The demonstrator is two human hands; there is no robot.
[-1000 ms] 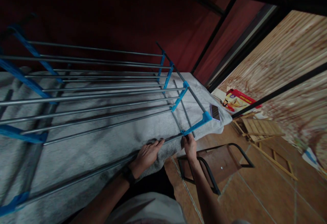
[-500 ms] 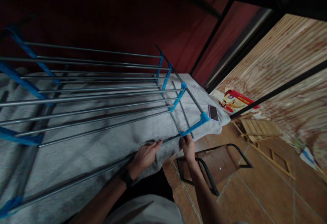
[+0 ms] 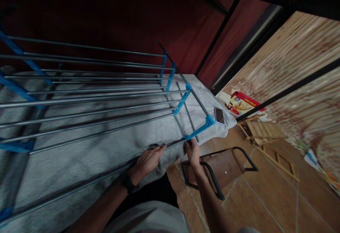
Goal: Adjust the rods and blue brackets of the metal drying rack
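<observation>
A metal drying rack (image 3: pixel 111 98) with grey rods and blue plastic joints lies on a grey blanket (image 3: pixel 87 155) spread over a bed. My left hand (image 3: pixel 147 160) rests on the blanket's near edge with fingers stretched along the nearest rod (image 3: pixel 79 183). My right hand (image 3: pixel 192 151) is closed around the end of that rod, just below the blue corner joint (image 3: pixel 198 131). A dark band sits on my left wrist.
A phone (image 3: pixel 219 115) lies on the blanket's right corner. Below my right hand stands a brown stool with a black frame (image 3: pixel 225 165) on the tiled floor. A red box (image 3: pixel 243 103) and wooden slats (image 3: pixel 262 130) lie by the wall at the right.
Both hands keep their places at the rod's end; the view has drifted slightly, shifting everything a little left and up.
</observation>
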